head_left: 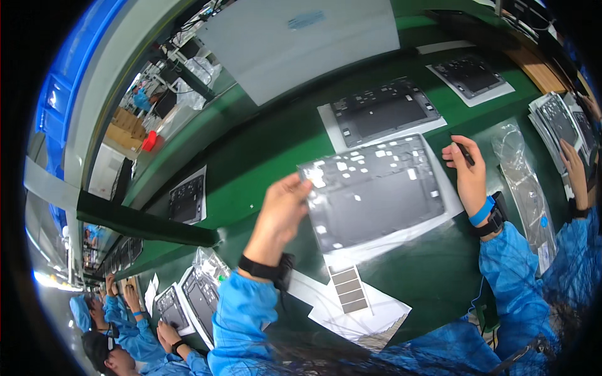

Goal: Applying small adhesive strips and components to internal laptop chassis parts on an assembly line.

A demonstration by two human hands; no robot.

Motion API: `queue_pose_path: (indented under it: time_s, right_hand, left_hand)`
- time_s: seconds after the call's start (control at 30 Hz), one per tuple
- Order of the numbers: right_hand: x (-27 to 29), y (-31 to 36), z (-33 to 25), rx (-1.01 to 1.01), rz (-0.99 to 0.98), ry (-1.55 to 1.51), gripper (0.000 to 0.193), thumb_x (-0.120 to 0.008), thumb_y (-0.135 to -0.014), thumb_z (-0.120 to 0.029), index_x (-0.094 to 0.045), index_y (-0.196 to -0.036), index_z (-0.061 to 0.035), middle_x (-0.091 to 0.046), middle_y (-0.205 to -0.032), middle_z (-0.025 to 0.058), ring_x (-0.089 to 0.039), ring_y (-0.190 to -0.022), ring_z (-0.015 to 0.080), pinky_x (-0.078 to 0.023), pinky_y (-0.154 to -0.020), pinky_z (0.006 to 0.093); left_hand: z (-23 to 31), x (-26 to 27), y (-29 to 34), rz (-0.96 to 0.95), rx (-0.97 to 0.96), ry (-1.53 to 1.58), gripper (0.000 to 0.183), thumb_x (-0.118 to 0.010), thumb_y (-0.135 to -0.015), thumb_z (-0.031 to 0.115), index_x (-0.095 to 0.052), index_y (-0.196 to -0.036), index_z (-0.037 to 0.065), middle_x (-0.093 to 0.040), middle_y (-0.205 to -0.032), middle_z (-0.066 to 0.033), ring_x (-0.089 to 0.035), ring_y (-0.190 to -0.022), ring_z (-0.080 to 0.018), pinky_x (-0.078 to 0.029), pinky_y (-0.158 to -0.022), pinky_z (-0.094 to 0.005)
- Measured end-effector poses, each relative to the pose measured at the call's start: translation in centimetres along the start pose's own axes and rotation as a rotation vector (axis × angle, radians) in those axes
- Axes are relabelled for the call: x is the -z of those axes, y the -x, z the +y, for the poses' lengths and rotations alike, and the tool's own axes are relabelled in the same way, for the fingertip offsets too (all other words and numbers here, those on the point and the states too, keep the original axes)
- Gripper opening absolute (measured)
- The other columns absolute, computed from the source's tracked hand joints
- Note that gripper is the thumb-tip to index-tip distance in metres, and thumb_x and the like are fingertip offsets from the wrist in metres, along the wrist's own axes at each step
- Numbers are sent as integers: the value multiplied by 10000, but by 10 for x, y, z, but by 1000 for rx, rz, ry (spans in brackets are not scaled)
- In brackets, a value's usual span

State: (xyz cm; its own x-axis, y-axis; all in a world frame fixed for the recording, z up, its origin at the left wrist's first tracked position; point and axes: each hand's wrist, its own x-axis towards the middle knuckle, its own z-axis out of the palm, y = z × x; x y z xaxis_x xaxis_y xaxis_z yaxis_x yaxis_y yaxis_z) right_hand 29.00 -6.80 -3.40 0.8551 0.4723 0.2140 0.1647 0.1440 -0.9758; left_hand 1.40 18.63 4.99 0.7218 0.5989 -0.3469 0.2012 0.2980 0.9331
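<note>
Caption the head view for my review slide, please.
Left hand holds a dark panel at a green bench; right hand holds a small black tool.

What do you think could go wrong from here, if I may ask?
The left hand grips the dark panel by its left edge only, so it might tilt or slip. The right hand holds a slim black tool near the panel's right edge; a careless move could perhaps scratch it. Another dark panel lies just beyond on the bench, so the two might knock together.
</note>
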Motion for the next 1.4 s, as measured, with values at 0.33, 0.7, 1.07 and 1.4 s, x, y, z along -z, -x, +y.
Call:
queue_pose_path:
  time_s: [0.33,0.7,1.07,1.4]
  right_hand:
    - [-8,-2,-4,28,-4,19,265,-613,-1090,-209,-636,-1270,-17,-690,-1001,48,-628,-926,114,-501,-848,264]
    - [-2,-5,-2,51,-40,116,264,-610,-1090,-215,-638,-1248,-6,-688,-949,51,-620,-891,121,-503,-829,275]
    - [-4,-3,1,40,-31,9,264,-620,-1090,-225,-640,-1246,-14,-696,-956,62,-638,-873,118,-525,-804,274]
    - [6,-1,-3,15,-29,-18,289,-632,-1084,-247,-626,-1254,-13,-697,-977,60,-636,-880,130,-514,-811,281]
  left_hand:
    - [-4,292,-116,568,-170,-253,430,-674,-1020,92,-608,-1412,-70,-686,-1341,-119,-641,-1174,-197,-494,-1031,-334]
    - [9,117,-158,664,-746,-1373,268,-685,-967,279,-751,-1010,23,-738,-1052,-218,-671,-1083,-430,-534,-938,-507]
    - [-27,-17,-202,358,-319,-1501,389,-565,-1031,244,-626,-1253,-69,-729,-1109,-327,-718,-1080,-459,-571,-956,-529]
    - [-4,-48,-142,223,-136,-284,280,-793,-940,172,-697,-1035,-74,-732,-942,-100,-680,-837,-186,-531,-698,-338]
